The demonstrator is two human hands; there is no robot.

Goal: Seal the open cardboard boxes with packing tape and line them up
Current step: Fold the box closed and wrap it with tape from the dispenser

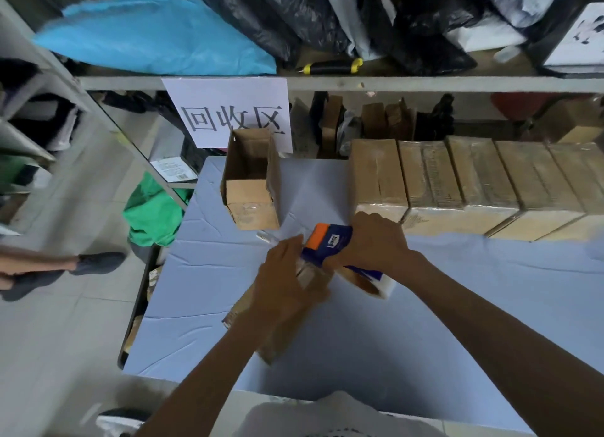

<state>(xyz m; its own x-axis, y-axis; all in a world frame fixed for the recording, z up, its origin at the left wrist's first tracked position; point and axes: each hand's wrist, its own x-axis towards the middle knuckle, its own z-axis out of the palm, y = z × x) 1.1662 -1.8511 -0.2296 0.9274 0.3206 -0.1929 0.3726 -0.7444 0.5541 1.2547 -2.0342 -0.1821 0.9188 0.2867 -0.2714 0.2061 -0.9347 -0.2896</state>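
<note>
Cardboard boxes [470, 181], five sealed at two o'clock; one open box [251, 178] waits while right hand [372, 240] grips tape dispenser [330, 244], left hand [284, 273] clasps another box [277, 342].

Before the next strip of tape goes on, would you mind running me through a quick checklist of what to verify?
1. Tape dispenser gripped by right hand: ok.
2. Left hand on the box being sealed: ok, though how firmly it holds is unclear.
3. Flaps of that box closed flat: cannot tell, the hands hide them.
4. Tape end free to pull: cannot tell, blurred.
5. Space beside the sealed row for this box: ok, bare blue table lies left of it.
6. Open box waiting upright: ok.
</note>
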